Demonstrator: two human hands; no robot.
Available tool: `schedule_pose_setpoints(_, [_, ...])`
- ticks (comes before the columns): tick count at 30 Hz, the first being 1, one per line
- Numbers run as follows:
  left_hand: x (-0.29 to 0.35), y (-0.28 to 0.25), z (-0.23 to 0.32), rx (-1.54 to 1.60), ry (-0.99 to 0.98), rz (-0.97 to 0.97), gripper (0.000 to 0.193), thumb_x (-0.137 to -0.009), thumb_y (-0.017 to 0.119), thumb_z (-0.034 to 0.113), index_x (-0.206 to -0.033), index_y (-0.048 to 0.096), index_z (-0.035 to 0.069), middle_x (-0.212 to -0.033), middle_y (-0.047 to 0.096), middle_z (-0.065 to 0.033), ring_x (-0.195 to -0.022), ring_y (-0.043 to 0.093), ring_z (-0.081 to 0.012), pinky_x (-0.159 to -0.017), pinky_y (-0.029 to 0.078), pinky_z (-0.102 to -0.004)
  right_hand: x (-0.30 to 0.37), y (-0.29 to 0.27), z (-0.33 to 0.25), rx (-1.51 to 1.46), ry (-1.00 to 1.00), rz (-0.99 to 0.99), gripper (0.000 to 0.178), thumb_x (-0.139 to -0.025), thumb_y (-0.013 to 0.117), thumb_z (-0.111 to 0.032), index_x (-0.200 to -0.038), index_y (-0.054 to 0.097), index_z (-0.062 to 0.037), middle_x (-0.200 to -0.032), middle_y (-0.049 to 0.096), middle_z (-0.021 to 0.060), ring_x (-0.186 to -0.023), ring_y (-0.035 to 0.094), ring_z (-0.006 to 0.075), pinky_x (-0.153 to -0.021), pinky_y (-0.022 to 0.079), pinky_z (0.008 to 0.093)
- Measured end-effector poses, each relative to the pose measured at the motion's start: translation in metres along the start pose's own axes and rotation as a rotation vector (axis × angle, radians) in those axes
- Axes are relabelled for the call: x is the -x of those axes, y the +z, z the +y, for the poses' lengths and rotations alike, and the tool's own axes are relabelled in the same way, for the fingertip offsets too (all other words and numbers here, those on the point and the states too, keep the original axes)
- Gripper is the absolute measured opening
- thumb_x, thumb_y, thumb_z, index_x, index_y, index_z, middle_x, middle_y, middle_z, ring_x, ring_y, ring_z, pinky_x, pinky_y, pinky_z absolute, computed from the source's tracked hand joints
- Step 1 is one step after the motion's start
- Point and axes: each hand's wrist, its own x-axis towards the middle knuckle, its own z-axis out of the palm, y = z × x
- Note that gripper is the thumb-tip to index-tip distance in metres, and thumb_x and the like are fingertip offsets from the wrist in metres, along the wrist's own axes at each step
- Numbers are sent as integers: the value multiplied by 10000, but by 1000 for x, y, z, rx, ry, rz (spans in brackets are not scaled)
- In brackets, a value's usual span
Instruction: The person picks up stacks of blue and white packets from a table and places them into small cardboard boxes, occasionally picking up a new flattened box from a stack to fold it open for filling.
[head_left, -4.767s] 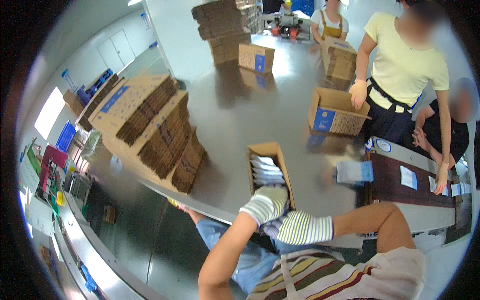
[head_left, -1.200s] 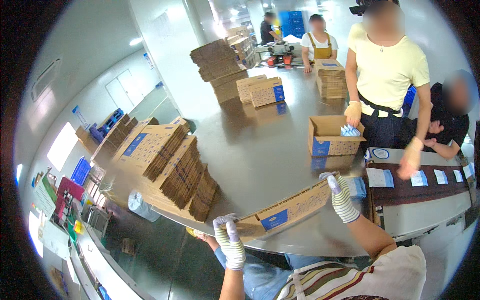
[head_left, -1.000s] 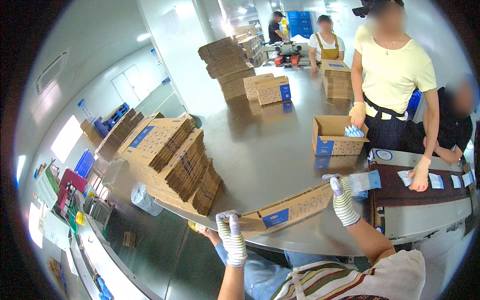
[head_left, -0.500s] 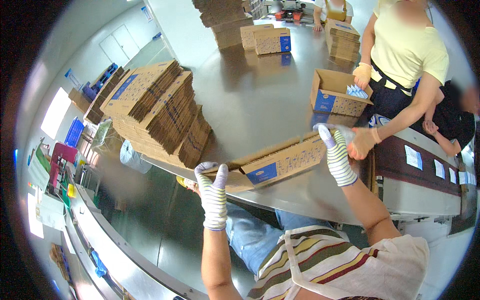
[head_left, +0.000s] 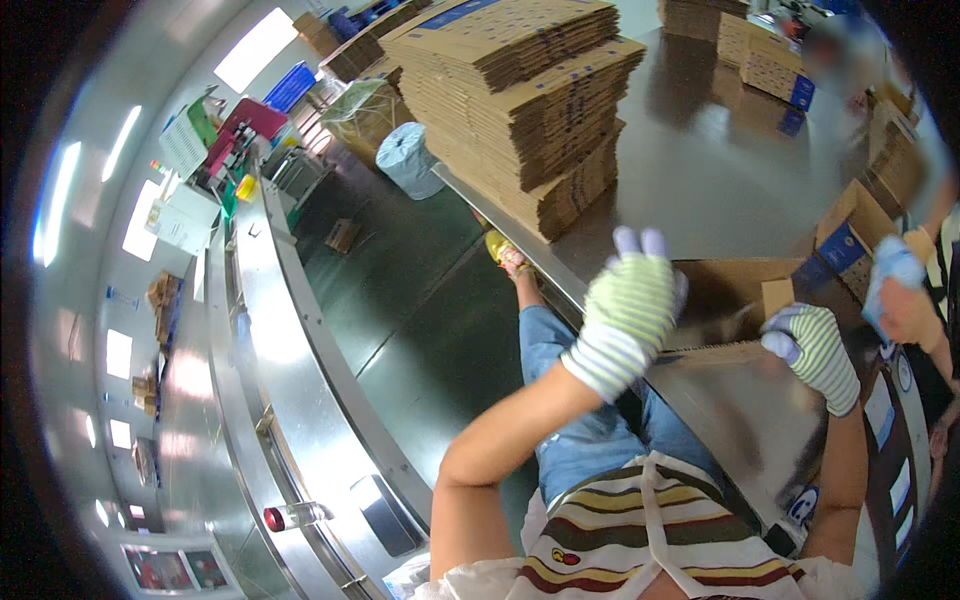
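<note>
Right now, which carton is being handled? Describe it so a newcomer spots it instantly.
Start at the steel table with its tall stack of flat cartons. At the near edge, between the gloved left hand and right hand, sits the brown carton. Unlike the flattened stacked ones, it stands opened out, flaps up.

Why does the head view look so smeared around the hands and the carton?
Head view: motion blur softens the left hand, right hand and open carton; glare streaks the steel table; fisheye bends the conveyor rail; the flat carton stack stays sharper.
</note>
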Motion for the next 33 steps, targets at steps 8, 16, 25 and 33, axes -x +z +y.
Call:
schedule_pose_setpoints(8, [28, 10, 30, 36, 238, -115, 476, -836, 534, 456, -962, 558, -2, -792, 571, -172, -677, 595, -307, -526, 498, -438, -7, 7, 26, -101, 43, -84, 434, -815, 600, -411, -677, 665, -5, -571, 597, 140, -521, 587, 274, -538, 467, 352])
schedule_pose_setpoints(16, [-13, 65, 3, 284, 202, -507, 439, -912, 454, 386, -868, 608, -22, -711, 628, -223, -692, 630, -362, -622, 509, -433, -29, 45, 28, 470, -138, 167, 194, -779, 592, -172, -905, 642, -33, -979, 594, 116, -970, 523, 295, -857, 412, 426])
schedule_pose_setpoints(25, [17, 56, 27, 31, 383, -428, 552, -767, 650, 333, -1126, 502, -59, -907, 615, -225, -828, 621, -352, -705, 509, -419, -22, 35, 22, 345, 55, 309, 369, -820, 626, -259, -1122, 569, -56, -1123, 560, 148, -1076, 493, 317, -937, 402, 431])
schedule_pose_setpoints(33, [24, 22, 19, 1212, -201, -201, 525, -853, 671, 220, -1238, 397, -9, -1047, 608, -115, -942, 608, -224, -777, 511, -339, 1, 5, -32, -600, 294, 523, 633, -773, 716, -332, -1245, 451, -4, -1191, 540, 226, -1081, 547, 347, -881, 476, 409])
